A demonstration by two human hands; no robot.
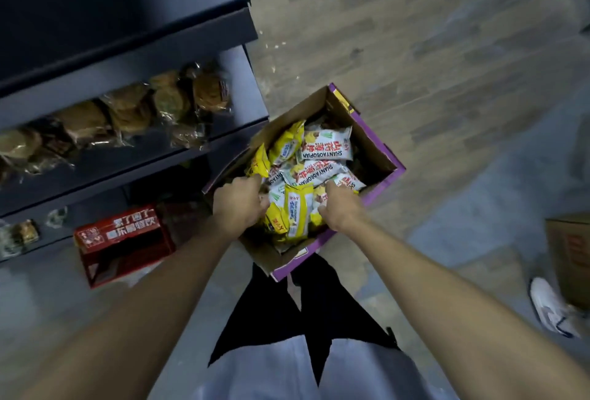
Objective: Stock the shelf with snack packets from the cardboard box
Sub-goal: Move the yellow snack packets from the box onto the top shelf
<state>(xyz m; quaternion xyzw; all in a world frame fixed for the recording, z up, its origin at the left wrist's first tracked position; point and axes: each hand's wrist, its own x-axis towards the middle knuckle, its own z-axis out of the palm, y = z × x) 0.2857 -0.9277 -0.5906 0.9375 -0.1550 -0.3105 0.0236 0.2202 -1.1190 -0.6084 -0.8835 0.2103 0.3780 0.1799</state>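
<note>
Head: cardboard box (376, 150) of snack packets (322, 150), long axis near-left to far-right

White snack packets (322, 152) in the cardboard box (367, 144): black capitals "SHANYAOBOPIAN", upside down to the camera, beside large red Chinese characters too distorted to read.

Yellow snack packets (297, 211): small print, illegible.

Red carton (124, 233): white Chinese lettering, top line "累了困了", second line partly blurred.

Brown carton (571, 252), right edge: red print, unreadable.
</note>
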